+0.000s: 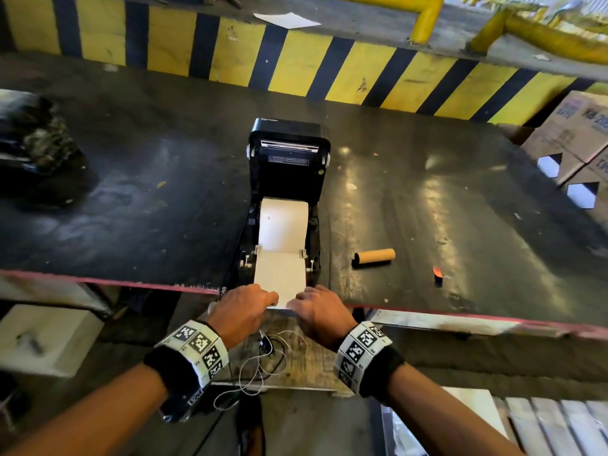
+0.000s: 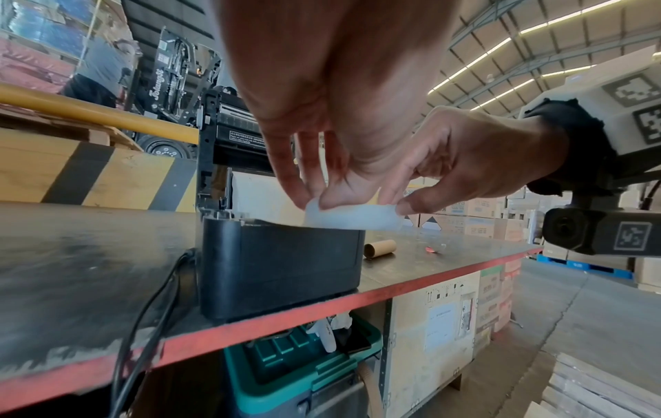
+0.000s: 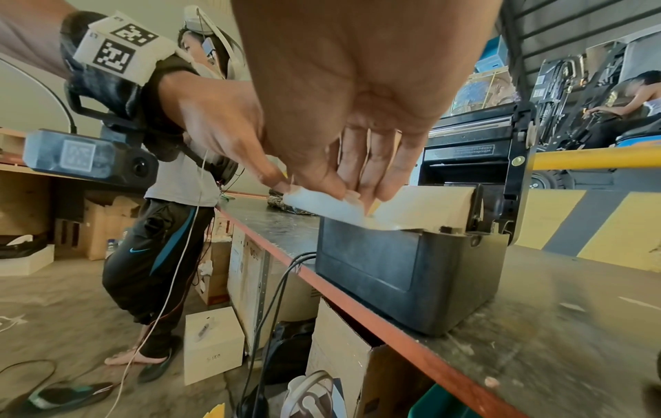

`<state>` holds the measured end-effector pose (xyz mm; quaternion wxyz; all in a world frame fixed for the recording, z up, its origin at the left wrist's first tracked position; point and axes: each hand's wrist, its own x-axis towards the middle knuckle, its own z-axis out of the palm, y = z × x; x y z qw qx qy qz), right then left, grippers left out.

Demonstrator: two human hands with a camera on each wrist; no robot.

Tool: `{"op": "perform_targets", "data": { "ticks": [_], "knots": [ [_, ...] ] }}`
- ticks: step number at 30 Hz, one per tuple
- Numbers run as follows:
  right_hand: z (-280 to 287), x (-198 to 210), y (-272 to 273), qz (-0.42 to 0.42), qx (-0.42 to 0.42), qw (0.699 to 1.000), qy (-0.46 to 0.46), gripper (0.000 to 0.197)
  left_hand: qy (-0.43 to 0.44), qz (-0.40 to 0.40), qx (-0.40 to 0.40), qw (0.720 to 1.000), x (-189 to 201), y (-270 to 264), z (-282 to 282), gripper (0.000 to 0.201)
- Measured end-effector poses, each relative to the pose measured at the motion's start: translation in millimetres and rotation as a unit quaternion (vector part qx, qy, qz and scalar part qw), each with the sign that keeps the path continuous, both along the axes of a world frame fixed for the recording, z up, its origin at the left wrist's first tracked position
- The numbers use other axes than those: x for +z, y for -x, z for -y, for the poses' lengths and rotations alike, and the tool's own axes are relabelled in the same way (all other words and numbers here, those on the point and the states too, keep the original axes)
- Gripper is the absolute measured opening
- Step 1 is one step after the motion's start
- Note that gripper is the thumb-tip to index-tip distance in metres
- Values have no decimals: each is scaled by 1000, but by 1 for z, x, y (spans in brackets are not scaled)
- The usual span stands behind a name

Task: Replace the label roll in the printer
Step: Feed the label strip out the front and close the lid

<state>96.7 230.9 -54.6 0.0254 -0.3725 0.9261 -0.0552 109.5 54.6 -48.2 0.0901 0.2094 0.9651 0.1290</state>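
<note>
A black label printer (image 1: 286, 179) stands at the table's near edge with its lid tilted up and back. A white label roll (image 1: 284, 225) lies in its bay, and the label strip (image 1: 281, 278) runs forward over the front. My left hand (image 1: 245, 306) pinches the strip's left front corner. My right hand (image 1: 317, 307) pinches its right front corner. From the left wrist both hands pinch the strip's end (image 2: 352, 216) above the printer front (image 2: 282, 265). In the right wrist view the same strip (image 3: 329, 205) lifts off the printer (image 3: 411, 271). An empty brown cardboard core (image 1: 373, 257) lies on the table to the right.
The dark table (image 1: 131, 199) has a red front edge. Cardboard boxes (image 1: 572, 139) stand at far right and a dark bundle (image 1: 36, 149) at far left. A yellow-and-black striped barrier (image 1: 296, 64) runs behind. Cables (image 2: 150, 325) hang off the front edge; a teal crate (image 2: 304, 364) sits beneath.
</note>
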Motion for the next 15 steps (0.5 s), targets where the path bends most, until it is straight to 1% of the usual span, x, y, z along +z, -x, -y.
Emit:
{"op": "perform_targets", "data": {
  "ticks": [3, 8, 12, 15],
  "knots": [
    [-2, 1, -8, 15, -1, 1000, -15, 16, -5, -13, 1, 1000, -2, -8, 0, 26],
    [-3, 2, -10, 37, -14, 999, -8, 23, -16, -11, 12, 1000, -3, -9, 2, 27],
    [-2, 1, -1, 64, -18, 998, -14, 24, -12, -4, 9, 1000, 2, -2, 5, 29],
    [-1, 2, 14, 89, -29, 995, -17, 28, -14, -8, 41, 999, 3, 13, 12, 31]
  ]
}}
